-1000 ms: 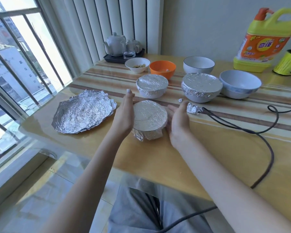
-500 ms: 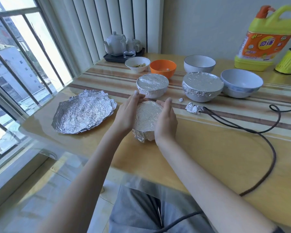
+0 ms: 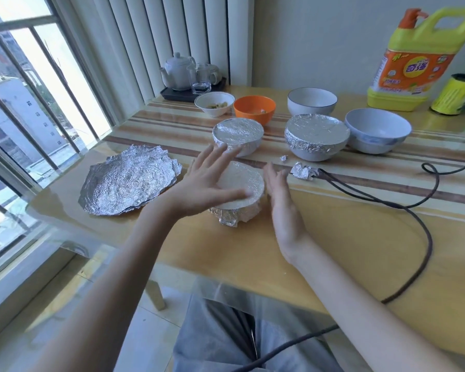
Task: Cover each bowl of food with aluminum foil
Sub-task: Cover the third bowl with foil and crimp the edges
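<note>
While the left hand [image 3: 210, 183] lies spread flat on the top of the near foil-covered bowl [image 3: 240, 193], fingers open and pressing rather than gripping, the right hand [image 3: 281, 200] stands open on edge at the bowl's three o'clock side, just beside it and holding nothing. That bowl sits near the middle of the table [image 3: 346, 237], with the loose foil sheets [image 3: 129, 182] at its nine o'clock, a second covered bowl [image 3: 238, 135] at twelve o'clock and a third covered bowl [image 3: 316, 139] at about one o'clock. Behind them four bowls are uncovered: a small white bowl [image 3: 214, 103], an orange bowl [image 3: 254, 108], a white bowl [image 3: 312, 100] and a pale blue bowl [image 3: 377, 132]. Foil of this kind is likely light, thin and easily torn, keeping whatever crease it is given, so a sheet is best taken by its edges and pressed down around a rim; the bowl beneath looks rigid, probably breakable, and best steadied by its sides. The near bowl stands upright, its mouth facing up under a flat, taut cover, with a crumpled skirt hanging lowest at six o'clock. Being round, it has no long axis across the table. A foil scrap [image 3: 304, 171] lies at its two o'clock.
</note>
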